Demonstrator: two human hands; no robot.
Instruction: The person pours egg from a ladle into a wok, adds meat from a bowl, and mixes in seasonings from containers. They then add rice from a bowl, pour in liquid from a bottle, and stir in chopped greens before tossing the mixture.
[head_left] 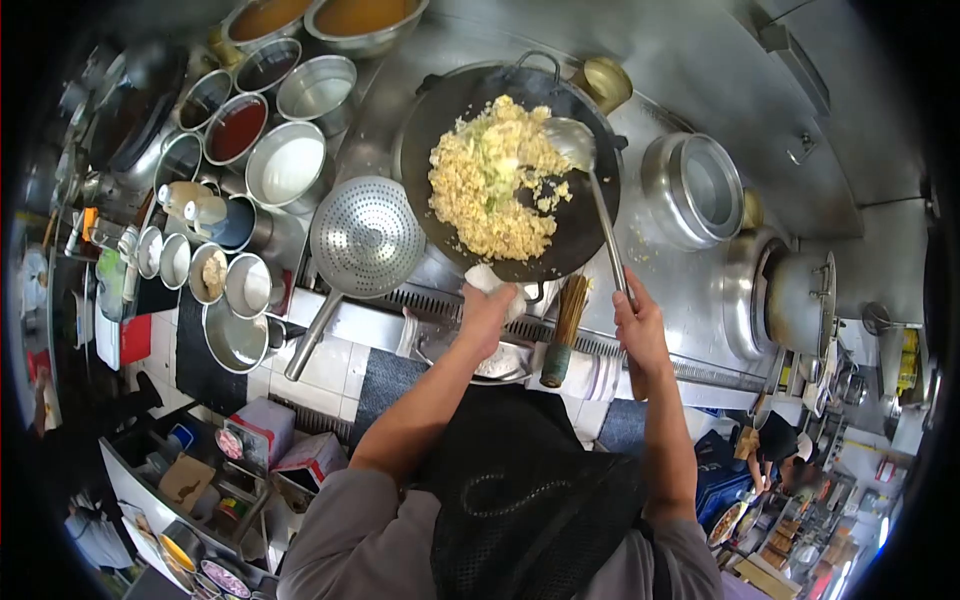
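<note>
Fried rice with egg and bits of green lies in a large black wok on the steel range. My left hand is closed round a white cloth at the wok's near rim, beside its loop handle. In my right hand is the long handle of a wok ladle, whose bowl rests in the wok against the right side of the rice. A bamboo wok brush stands between my two hands. Left of the wok lies a perforated strainer with its handle toward me.
Metal pots of sauces and powders, one with red sauce, crowd the left. Right of the wok stand a steel pot and a tall stockpot. A striped towel hangs on the front edge. Another person bends at the far right.
</note>
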